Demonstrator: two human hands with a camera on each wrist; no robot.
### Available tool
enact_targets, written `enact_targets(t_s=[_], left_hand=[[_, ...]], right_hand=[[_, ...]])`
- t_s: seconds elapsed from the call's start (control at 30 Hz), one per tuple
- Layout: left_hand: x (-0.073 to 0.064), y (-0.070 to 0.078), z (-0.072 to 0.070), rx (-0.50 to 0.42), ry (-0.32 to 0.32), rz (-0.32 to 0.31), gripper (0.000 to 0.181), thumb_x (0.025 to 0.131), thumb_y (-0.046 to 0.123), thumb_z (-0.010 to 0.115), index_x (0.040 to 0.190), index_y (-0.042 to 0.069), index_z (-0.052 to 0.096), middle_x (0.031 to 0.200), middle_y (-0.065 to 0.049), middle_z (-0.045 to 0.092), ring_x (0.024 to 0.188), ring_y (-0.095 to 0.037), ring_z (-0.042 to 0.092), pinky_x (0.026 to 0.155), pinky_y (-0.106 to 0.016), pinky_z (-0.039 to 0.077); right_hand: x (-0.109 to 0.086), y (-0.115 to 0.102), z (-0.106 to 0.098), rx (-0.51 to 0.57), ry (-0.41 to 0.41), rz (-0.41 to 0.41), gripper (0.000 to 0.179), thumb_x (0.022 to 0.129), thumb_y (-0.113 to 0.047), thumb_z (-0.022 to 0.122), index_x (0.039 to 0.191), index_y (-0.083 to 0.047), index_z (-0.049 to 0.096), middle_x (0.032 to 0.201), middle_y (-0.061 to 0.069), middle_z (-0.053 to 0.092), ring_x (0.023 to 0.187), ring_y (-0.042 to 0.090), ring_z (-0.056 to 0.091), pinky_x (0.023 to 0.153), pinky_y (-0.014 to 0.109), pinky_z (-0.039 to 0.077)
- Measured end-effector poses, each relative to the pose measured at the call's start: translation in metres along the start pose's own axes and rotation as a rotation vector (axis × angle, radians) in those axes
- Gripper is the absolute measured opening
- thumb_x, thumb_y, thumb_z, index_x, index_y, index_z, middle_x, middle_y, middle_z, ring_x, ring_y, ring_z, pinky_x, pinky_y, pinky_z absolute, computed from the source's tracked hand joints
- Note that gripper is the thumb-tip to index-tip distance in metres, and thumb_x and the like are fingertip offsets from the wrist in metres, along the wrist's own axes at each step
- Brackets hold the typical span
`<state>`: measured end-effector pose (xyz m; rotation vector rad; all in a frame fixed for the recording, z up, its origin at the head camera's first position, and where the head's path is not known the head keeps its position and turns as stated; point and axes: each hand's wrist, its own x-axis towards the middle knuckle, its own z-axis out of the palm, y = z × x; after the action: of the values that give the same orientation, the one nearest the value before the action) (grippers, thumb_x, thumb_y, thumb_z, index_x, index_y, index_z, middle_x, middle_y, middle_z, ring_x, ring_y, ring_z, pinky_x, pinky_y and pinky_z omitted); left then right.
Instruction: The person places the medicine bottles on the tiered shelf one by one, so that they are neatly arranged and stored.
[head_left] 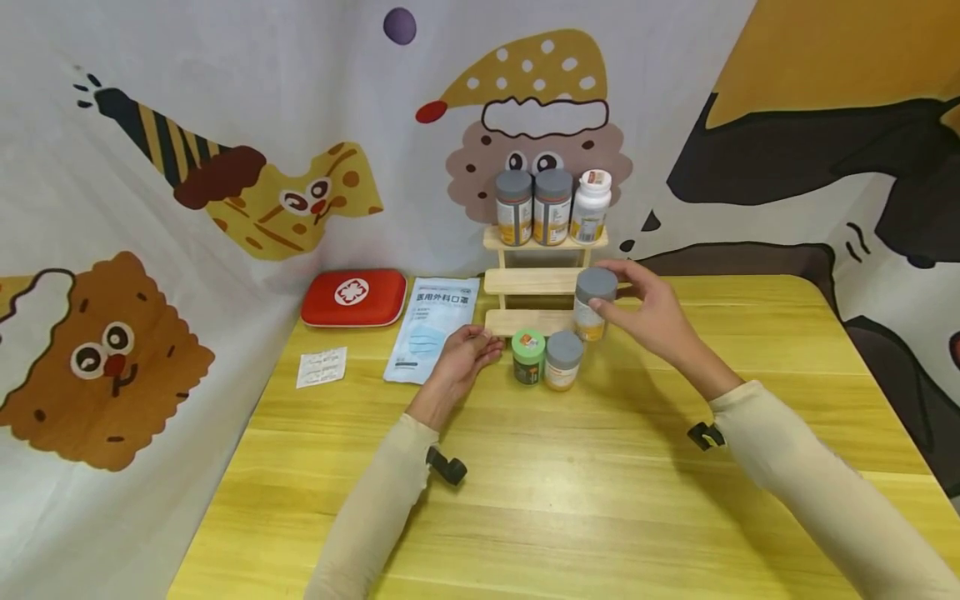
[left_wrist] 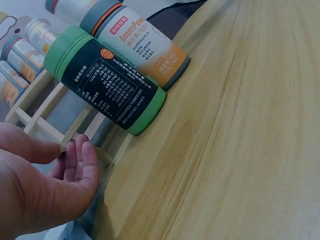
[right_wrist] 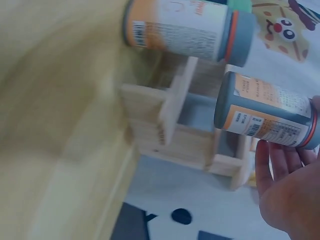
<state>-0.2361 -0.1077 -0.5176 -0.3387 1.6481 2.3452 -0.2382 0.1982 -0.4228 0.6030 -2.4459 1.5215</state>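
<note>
My right hand [head_left: 652,312] grips a grey-lidded supplement bottle [head_left: 591,321] by its upper part, at the right end of a three-step wooden rack [head_left: 528,281]. In the right wrist view, this bottle [right_wrist: 270,112] is off the steps, its base toward the rack. With thumb and curled fingers, my left hand [head_left: 457,367] pinches the left end of the lowest step. In front of the rack, a green-lidded dark bottle [head_left: 528,360] and another grey-lidded bottle [head_left: 562,363] stand upright side by side on the table.
Two grey-lidded bottles [head_left: 514,208] and a white bottle [head_left: 592,208] fill the top step. Left of the rack lie a blue mask packet [head_left: 435,329], a red first-aid case [head_left: 354,298] and a small white packet [head_left: 322,367]. A printed cloth [head_left: 315,67] hangs behind the table [head_left: 525,500].
</note>
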Motion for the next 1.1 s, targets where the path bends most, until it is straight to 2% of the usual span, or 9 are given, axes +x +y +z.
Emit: enact_targets(t_s=[0.2,0.43,0.57,0.7,0.93,1.1], left_hand=[[0.001,0.001,0.0,-0.006,-0.001,-0.003,0.005,0.109,0.004,0.055,0.11,0.006,0.051,0.096,-0.007,0.066,0.091,-0.017,0.072,0.088,-0.026,0.065],[0.0,0.003,-0.001,0.004,0.0,-0.012,0.004,0.109,0.005,0.055,0.112,0.006,0.051,0.097,-0.007,0.066,0.096,-0.021,0.072,0.094,-0.029,0.065],[0.0,0.002,-0.001,0.004,-0.002,-0.01,0.005,0.109,0.005,0.055,0.112,0.005,0.051,0.096,-0.008,0.067,0.095,-0.021,0.072,0.095,-0.031,0.065],[0.0,0.001,-0.001,-0.002,0.0,-0.012,0.006,0.109,0.004,0.055,0.113,0.004,0.051,0.095,-0.008,0.067,0.095,-0.021,0.071,0.096,-0.031,0.065],[0.0,0.001,-0.002,0.004,-0.009,-0.009,0.005,0.109,0.004,0.055,0.111,0.006,0.051,0.096,-0.008,0.067,0.095,-0.02,0.072,0.092,-0.028,0.065],[0.002,0.0,-0.002,-0.003,-0.013,-0.004,0.005,0.108,0.004,0.056,0.111,0.006,0.051,0.097,-0.008,0.066,0.093,-0.019,0.072,0.091,-0.028,0.065]], right_hand=[[0.018,-0.014,0.003,-0.03,0.015,-0.036,0.055,0.092,-0.018,0.085,0.143,-0.02,0.064,0.126,0.001,0.073,0.109,0.007,0.066,0.093,0.034,0.062],[0.034,-0.033,0.017,-0.032,0.009,0.009,0.058,0.091,-0.023,0.086,0.143,-0.013,0.064,0.132,0.006,0.071,0.119,0.016,0.067,0.091,0.023,0.064],[0.043,-0.038,0.026,-0.063,0.01,0.009,0.059,0.09,-0.023,0.087,0.143,-0.013,0.063,0.131,0.007,0.071,0.121,0.02,0.067,0.094,0.037,0.066],[0.054,-0.043,0.035,-0.071,0.001,0.012,0.059,0.09,-0.017,0.087,0.144,-0.012,0.061,0.132,0.01,0.07,0.122,0.024,0.067,0.098,0.044,0.066],[0.069,-0.05,0.05,-0.051,-0.027,0.036,0.06,0.091,-0.008,0.084,0.145,-0.004,0.056,0.139,0.019,0.066,0.129,0.033,0.065,0.105,0.045,0.063],[0.075,-0.052,0.058,-0.058,-0.038,0.011,0.059,0.092,-0.008,0.082,0.145,-0.004,0.056,0.139,0.018,0.063,0.129,0.033,0.064,0.105,0.043,0.063]])
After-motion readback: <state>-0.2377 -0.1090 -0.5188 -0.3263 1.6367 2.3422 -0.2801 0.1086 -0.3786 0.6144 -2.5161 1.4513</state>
